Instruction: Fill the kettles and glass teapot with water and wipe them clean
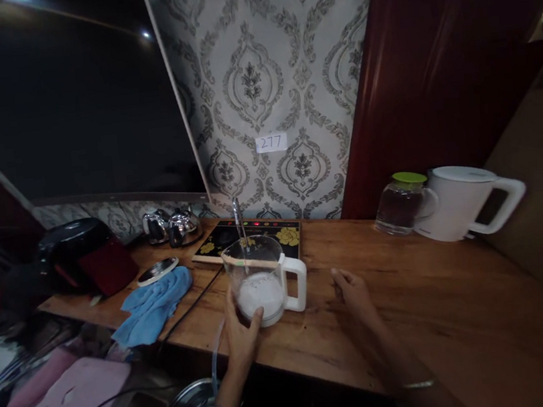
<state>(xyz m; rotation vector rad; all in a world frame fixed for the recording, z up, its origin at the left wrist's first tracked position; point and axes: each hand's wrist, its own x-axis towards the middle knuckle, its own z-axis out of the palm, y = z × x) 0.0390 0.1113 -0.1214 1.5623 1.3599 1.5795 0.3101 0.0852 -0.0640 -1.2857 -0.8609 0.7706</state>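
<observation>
My left hand (243, 334) is wrapped around the lower near-left side of a clear glass jug (260, 296) with a white handle (299, 284). The jug stands upright near the front edge of the wooden counter, its handle pointing right. Its lower part looks whitish; I cannot tell whether that is its base or contents. To the right of the handle, apart from it, my right hand (355, 293) hovers over the counter with its fingers curled closed. Whatever may be inside those fingers is hidden. A thin chrome spout (237, 216) rises just behind the jug's rim.
Behind the jug lies a black cooktop (216, 238) with yellow flowers. Left are a blue cloth (157, 304), a round lid (158, 271), metal kettles (184, 228) and a black-and-red appliance (87, 256). At right stand a green-lidded glass pitcher (398, 209) and a white kettle (458, 204).
</observation>
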